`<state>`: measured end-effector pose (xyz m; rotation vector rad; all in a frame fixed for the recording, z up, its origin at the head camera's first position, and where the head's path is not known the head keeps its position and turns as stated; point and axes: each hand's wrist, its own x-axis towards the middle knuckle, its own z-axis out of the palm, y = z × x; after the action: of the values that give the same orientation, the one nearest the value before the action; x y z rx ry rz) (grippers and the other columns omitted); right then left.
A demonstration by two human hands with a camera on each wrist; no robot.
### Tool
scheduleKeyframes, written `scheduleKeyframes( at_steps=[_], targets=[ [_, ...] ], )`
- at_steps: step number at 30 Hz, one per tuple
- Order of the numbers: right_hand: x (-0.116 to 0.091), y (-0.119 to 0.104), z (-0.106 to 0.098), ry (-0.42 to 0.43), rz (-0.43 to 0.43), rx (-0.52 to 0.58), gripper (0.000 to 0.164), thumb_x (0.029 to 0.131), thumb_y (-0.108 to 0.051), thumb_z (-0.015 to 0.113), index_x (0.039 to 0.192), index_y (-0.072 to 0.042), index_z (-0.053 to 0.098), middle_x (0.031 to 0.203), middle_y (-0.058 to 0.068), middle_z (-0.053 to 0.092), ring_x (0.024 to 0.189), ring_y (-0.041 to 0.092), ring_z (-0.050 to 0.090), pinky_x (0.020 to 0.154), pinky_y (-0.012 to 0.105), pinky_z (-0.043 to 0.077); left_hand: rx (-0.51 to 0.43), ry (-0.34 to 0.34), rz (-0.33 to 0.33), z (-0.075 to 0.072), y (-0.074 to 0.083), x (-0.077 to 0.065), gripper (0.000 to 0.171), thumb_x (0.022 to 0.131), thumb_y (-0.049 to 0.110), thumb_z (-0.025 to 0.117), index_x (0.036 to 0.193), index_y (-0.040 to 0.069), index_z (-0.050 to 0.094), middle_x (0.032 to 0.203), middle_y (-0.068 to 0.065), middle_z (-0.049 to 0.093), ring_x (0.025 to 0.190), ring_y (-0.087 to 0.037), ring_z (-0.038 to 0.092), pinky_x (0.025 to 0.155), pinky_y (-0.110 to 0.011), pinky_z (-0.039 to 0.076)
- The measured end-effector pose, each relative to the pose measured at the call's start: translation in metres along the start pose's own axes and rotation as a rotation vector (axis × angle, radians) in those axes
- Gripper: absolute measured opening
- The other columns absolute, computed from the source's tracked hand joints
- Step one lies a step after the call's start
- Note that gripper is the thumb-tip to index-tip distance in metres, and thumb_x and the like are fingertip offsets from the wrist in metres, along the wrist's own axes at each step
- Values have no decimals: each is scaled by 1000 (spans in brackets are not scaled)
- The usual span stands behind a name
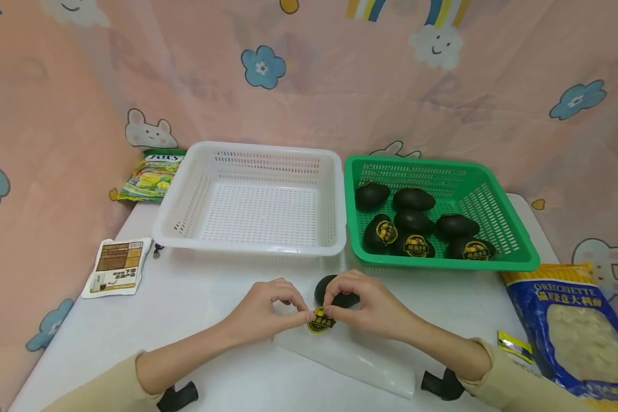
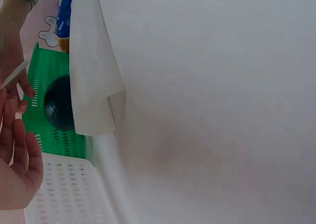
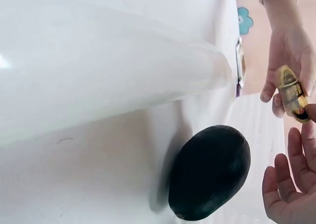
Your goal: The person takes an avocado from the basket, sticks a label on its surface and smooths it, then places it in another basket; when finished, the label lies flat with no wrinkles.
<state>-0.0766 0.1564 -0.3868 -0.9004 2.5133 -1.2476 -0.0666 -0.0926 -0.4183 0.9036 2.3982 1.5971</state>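
Between both hands, above the table, is a round black-and-gold sticker (image 1: 321,321). My left hand (image 1: 270,308) pinches its left edge between thumb and fingertip. The right hand (image 1: 368,303) pinches the opposite edge. In the right wrist view the sticker (image 3: 291,91) looks slightly bent, its printed face partly showing. A dark avocado (image 1: 323,290) lies on the table just behind the hands, partly hidden by the right one; the whole avocado (image 3: 210,172) shows in the right wrist view. Below the hands lies a pale, glossy, curled sheet (image 1: 355,361).
A white basket (image 1: 249,249) stands at the back left. Beside it, the green basket (image 1: 443,263) holds several avocados, some with stickers. On the right lie a blue pasta bag (image 1: 587,337) and a small yellow packet (image 1: 515,346). A white pouch (image 1: 117,268) and a green bag (image 1: 151,176) lie left.
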Motion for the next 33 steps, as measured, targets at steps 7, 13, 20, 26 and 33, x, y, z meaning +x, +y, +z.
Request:
scheduleKeyframes(
  at_steps=[7,13,20,26,33],
  targets=[
    [-12,13,-3,148,213,68,12,87,-23,75,97,-21,69,98,-9,65,93,15,57,80,32,52,-182,66,-179,10,2,16,10,88,27,73,85,18,75,82,8,68,82,-13,61,78,-31,51],
    [-17,33,0,226,307,69,9,89,-23,73,82,-18,69,87,-7,64,87,17,56,76,31,48,-149,101,-250,22,-6,28,12,87,30,74,83,19,76,77,9,66,74,-12,56,67,-25,48],
    [-14,47,3,292,316,-63,11,85,-24,78,79,-23,68,81,-14,65,89,23,56,80,43,45,40,119,-217,31,-15,37,12,85,27,76,74,21,74,70,16,63,74,-13,52,68,-27,44],
    [-12,56,10,330,265,-113,27,80,-33,82,74,-23,58,70,-10,53,75,21,51,68,31,42,241,127,-136,28,-20,36,17,82,27,77,70,27,66,71,18,58,76,-10,52,68,-25,43],
    [-11,61,14,303,43,-45,16,83,-17,79,93,-24,69,78,-11,54,70,17,48,59,28,41,414,102,208,27,-27,39,29,82,36,79,106,20,75,89,4,56,79,-10,48,60,-18,39]
  ],
)
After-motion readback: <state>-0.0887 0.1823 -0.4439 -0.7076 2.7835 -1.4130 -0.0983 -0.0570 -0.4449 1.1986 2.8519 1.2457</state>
